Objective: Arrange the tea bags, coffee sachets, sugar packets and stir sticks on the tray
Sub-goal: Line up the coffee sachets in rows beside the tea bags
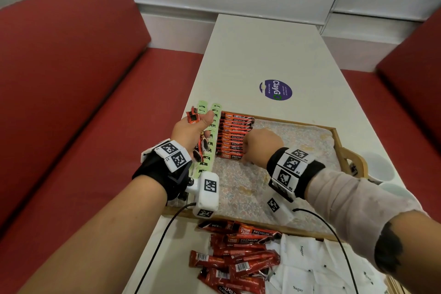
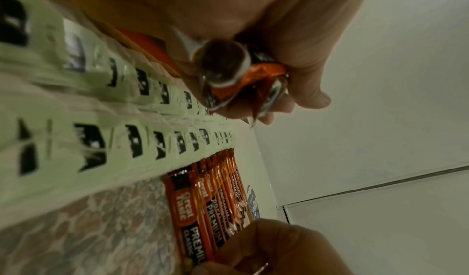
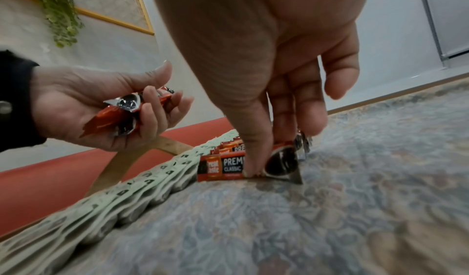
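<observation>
A wooden tray with a floral liner lies on the white table. Green tea bags run in two rows along its left side. Beside them stands a row of orange coffee sachets. My right hand reaches down and pinches the nearest sachet of that row between thumb and fingers. My left hand hovers over the tea bags, gripping a bundle of coffee sachets. No stir sticks show.
Loose coffee sachets are heaped on the table in front of the tray, with white sugar packets to their right. White cups stand past the tray's right handle. Red benches flank the table; a purple sticker lies beyond the tray.
</observation>
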Action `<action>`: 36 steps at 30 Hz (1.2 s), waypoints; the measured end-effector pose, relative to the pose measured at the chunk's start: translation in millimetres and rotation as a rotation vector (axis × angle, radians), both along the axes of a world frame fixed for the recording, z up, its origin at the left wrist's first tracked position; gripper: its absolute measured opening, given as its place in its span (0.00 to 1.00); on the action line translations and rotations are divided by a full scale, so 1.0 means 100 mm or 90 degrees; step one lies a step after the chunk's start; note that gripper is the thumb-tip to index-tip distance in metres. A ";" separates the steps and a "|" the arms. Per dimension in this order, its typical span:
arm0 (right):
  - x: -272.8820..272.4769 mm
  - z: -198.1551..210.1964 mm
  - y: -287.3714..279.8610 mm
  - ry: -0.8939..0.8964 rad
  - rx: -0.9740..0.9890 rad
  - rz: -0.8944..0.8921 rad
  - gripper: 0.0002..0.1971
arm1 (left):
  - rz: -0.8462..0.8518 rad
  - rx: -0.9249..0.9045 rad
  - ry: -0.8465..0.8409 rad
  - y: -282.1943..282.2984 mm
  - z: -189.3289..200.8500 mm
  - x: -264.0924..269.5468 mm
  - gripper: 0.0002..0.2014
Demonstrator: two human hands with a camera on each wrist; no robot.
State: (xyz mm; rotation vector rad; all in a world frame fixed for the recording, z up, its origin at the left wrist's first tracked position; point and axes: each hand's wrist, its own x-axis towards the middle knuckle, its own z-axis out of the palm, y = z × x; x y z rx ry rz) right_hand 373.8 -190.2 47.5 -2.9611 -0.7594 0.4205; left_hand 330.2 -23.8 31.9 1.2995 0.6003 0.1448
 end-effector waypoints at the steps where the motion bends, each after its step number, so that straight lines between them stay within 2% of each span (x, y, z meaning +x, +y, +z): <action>1: 0.00 0.00 0.00 0.000 0.002 -0.001 0.02 | 0.000 0.000 -0.001 0.00 -0.01 0.00 0.11; 13: 0.03 0.01 0.00 0.011 0.028 -0.008 0.10 | 0.008 -0.083 -0.034 -0.07 0.02 0.00 0.17; 18: 0.01 0.12 0.00 0.023 0.128 0.011 0.17 | 0.014 -0.118 -0.046 -0.10 0.00 0.00 0.12; 23: -0.07 0.17 0.11 0.089 0.231 0.050 0.07 | -0.006 -0.134 -0.047 -0.13 0.00 0.02 0.10; 28: -0.11 0.15 0.15 0.136 0.298 0.067 0.13 | -0.031 -0.120 -0.059 -0.11 0.03 0.00 0.08; 29: -0.12 0.15 0.16 0.133 0.307 0.066 0.15 | -0.034 -0.115 -0.059 -0.12 0.04 -0.01 0.10; 32: -0.12 0.14 0.20 0.127 0.340 0.054 0.15 | -0.055 -0.118 -0.061 -0.15 0.05 -0.04 0.29; 33: -0.12 0.13 0.21 0.124 0.351 0.047 0.14 | -0.065 -0.118 -0.067 -0.17 0.05 -0.05 0.29; 36: -0.08 0.14 0.23 0.114 0.366 0.027 0.15 | -0.072 -0.120 -0.070 -0.21 0.07 -0.06 0.12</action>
